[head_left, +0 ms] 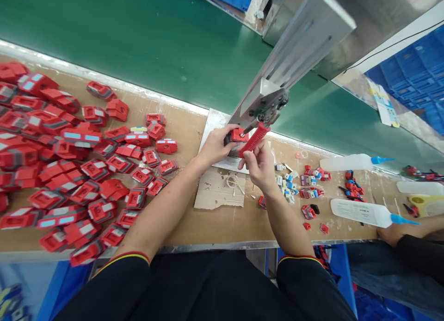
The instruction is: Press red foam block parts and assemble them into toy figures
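The red part (237, 135) sits at the far edge of the bench, dead ahead of you, under the nose of the press (267, 106) that slants down from upper right. Your left hand (217, 145) is closed around it from the left, fingers wrapped over its near side, so you see only the top face. Your right hand (260, 166) grips the red handle (254, 139), which runs up and away to the right from your fist toward the press head; its long axis follows the press arm. The left hand is the nearer one to the part, and both hands almost touch just below it.

How the part seats under the tool is hard to make out; it may rest on the metal plate (211, 126), but your fingers hide the contact.

Below your hands lies a cardboard scrap (217, 194) with a few small bits on it. To your left spreads a pile of red housings (69, 163). To your right lie small loose pieces (310, 182) and two squeeze bottles (360, 212), the nearer one beside another person's hand (391, 233) at the frame's edge.
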`<action>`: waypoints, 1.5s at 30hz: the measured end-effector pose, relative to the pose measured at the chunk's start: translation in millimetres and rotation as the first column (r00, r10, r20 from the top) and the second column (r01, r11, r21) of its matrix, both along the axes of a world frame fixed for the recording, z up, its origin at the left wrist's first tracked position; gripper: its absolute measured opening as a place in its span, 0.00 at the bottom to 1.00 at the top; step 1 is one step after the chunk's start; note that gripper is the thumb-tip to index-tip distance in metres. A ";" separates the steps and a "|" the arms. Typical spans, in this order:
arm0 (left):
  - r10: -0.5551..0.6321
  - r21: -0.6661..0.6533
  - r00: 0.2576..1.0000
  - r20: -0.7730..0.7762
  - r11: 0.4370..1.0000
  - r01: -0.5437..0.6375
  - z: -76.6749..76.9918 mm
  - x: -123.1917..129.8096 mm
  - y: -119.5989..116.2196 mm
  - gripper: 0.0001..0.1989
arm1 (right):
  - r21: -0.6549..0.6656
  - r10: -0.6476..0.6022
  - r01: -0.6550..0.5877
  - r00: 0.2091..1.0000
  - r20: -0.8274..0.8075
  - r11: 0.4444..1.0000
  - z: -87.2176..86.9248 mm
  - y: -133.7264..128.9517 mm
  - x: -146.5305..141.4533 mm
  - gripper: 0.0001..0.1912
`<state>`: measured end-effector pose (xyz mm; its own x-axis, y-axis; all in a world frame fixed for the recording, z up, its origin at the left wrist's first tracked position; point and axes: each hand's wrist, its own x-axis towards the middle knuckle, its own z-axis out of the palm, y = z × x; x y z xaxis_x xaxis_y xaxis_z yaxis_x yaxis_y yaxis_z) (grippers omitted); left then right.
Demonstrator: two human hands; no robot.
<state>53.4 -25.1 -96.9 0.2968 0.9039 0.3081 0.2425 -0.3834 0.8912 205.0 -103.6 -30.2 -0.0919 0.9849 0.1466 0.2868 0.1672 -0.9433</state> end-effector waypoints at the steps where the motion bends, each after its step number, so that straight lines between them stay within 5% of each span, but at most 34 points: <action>1: -0.011 0.001 1.000 0.003 1.000 0.011 0.1 -0.5 0.6 0.22 | 0.015 -0.005 0.005 1.000 -0.002 1.000 -3.6 2.7 -0.7 0.26; 6: -0.030 0.020 1.000 0.002 0.999 0.030 2.6 -2.2 2.8 0.21 | 0.122 -0.003 -0.005 0.998 0.066 0.993 1.4 -12.1 9.2 0.19; 12: -0.044 0.061 0.998 -0.051 0.997 0.047 -2.6 -2.7 10.3 0.24 | 0.370 -0.309 0.165 0.874 0.374 0.914 17.5 -105.4 81.6 0.08; 14: -0.029 0.064 0.998 -0.059 0.997 0.033 -4.2 -5.3 13.3 0.27 | 0.317 -0.293 0.126 0.775 0.560 0.940 12.1 -133.7 100.5 0.09; 16: 0.031 0.040 0.998 -0.049 0.999 -0.030 -0.2 -11.6 11.5 0.31 | 0.176 -0.145 0.025 0.683 0.715 0.984 0.9 -149.8 109.8 0.13; 19: 0.228 0.014 0.974 0.007 0.974 -0.228 21.7 -28.7 -11.8 0.33 | -0.003 0.021 -0.030 0.604 0.797 1.000 -17.1 -154.6 112.1 0.15; 21: 0.360 0.083 0.927 0.105 0.926 -0.369 43.7 -41.3 -45.9 0.29 | 0.003 -0.006 0.006 0.642 0.766 1.000 -23.5 -153.2 110.7 0.14; 24: 0.399 0.231 0.884 0.245 0.861 -0.453 69.9 -49.2 -117.4 0.16 | 0.156 -0.179 0.110 0.818 0.547 0.982 -23.3 -155.1 101.0 0.09; 26: 0.311 0.235 0.931 0.192 0.906 -0.352 73.9 -42.3 -164.4 0.12 | 0.267 -0.319 0.247 0.907 0.276 0.932 -21.1 -159.3 83.9 0.12; 29: -0.030 0.170 0.996 0.087 0.985 0.015 61.5 -20.6 -209.5 0.25 | 0.257 -0.455 0.472 0.882 -0.125 0.843 -20.9 -166.6 42.0 0.20; 31: -0.122 0.236 0.990 0.065 0.966 0.103 49.3 -7.7 -218.6 0.34 | 0.151 -0.465 0.515 0.842 -0.273 0.844 -22.9 -170.9 12.5 0.22; 34: -0.091 0.336 0.993 0.070 0.940 0.063 37.1 -1.7 -211.6 0.32 | 0.047 -0.419 0.463 0.837 -0.353 0.885 -25.7 -174.9 -15.7 0.21; 36: -0.083 0.369 0.990 0.114 0.929 0.036 34.3 -4.9 -203.0 0.29 | 0.088 -0.420 0.478 0.834 -0.357 0.874 -26.2 -174.7 -20.7 0.21; 40: -0.175 0.422 0.972 0.154 0.902 0.096 32.8 -10.5 -195.2 0.28 | 0.251 -0.482 0.592 0.787 -0.385 0.766 -20.2 -167.1 -15.7 0.23; 45: -0.224 0.455 0.960 0.166 0.881 0.126 29.4 -4.1 -201.7 0.25 | 0.393 -0.392 0.448 0.894 -0.217 0.803 -5.0 -158.0 -18.6 0.30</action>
<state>49.3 -226.8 -67.5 0.3229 0.6019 0.7304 -0.0366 -0.7632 0.6451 186.4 -261.6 -35.2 0.3620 0.7609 0.5385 0.3123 0.4453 -0.8392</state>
